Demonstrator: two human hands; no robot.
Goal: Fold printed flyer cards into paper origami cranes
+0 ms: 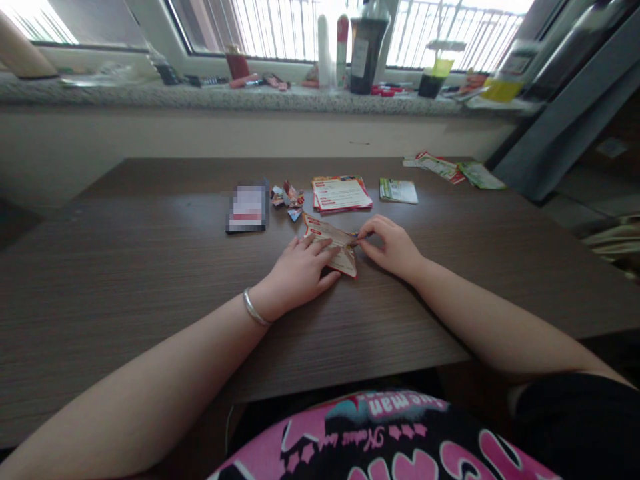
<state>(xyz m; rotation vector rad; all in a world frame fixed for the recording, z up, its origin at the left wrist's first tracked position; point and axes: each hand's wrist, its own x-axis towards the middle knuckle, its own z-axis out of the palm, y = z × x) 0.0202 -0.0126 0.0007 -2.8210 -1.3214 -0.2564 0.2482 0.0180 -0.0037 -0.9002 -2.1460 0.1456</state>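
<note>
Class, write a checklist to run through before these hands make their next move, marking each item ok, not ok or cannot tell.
1. Left hand resting on the card: ok.
2. Right hand at the card's right edge: ok.
3. Card lying fully flat: not ok, it is creased.
4. Pile apart from both hands: ok.
5. Folded paper untouched by either hand: ok.
6. Card's underside undamaged: cannot tell, mostly hidden.
</note>
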